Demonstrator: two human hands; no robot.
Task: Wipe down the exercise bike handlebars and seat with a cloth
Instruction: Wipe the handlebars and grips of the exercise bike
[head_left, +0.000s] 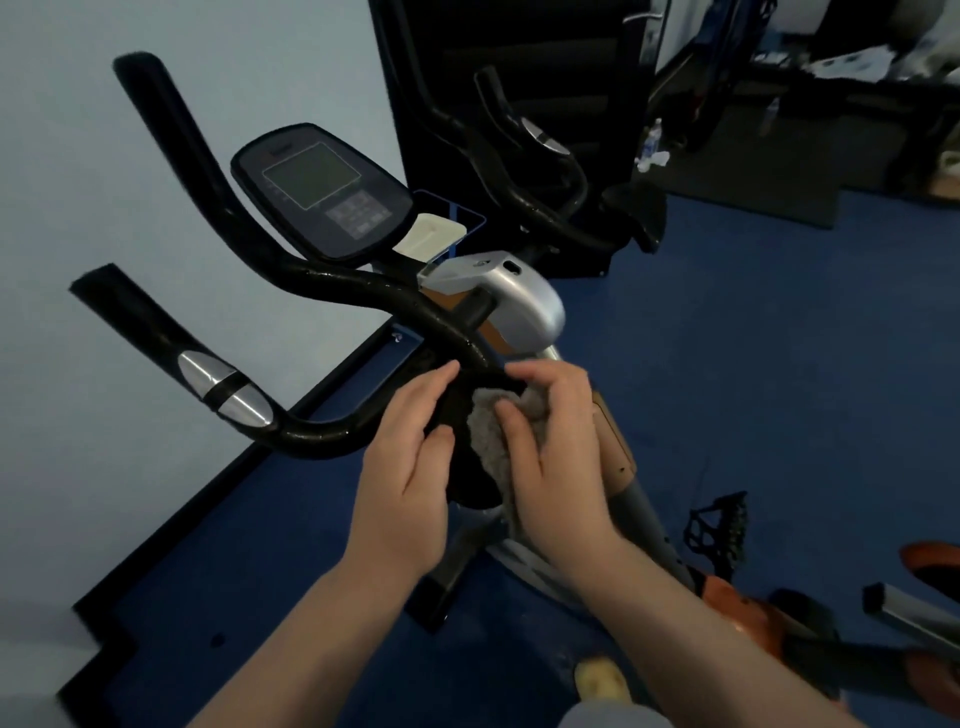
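The exercise bike's black handlebars (332, 283) curve across the left and middle of the view, with a silver grip sensor (223, 387) on the near bar. Between my two hands is a cloth (485, 421), grey and fluffy on one face and black on the other, held just below the handlebar's near bend. My left hand (410, 467) holds the black side with thumb and fingers. My right hand (556, 447) grips the grey side, thumb pressed into it. The seat is not visible.
The bike's console (322, 189) with its screen stands behind the bars, above a silver stem cover (504, 296). A mirror (519, 130) beyond reflects the bike. A pedal (719, 525), orange frame parts and blue floor lie to the right; a pale wall stands to the left.
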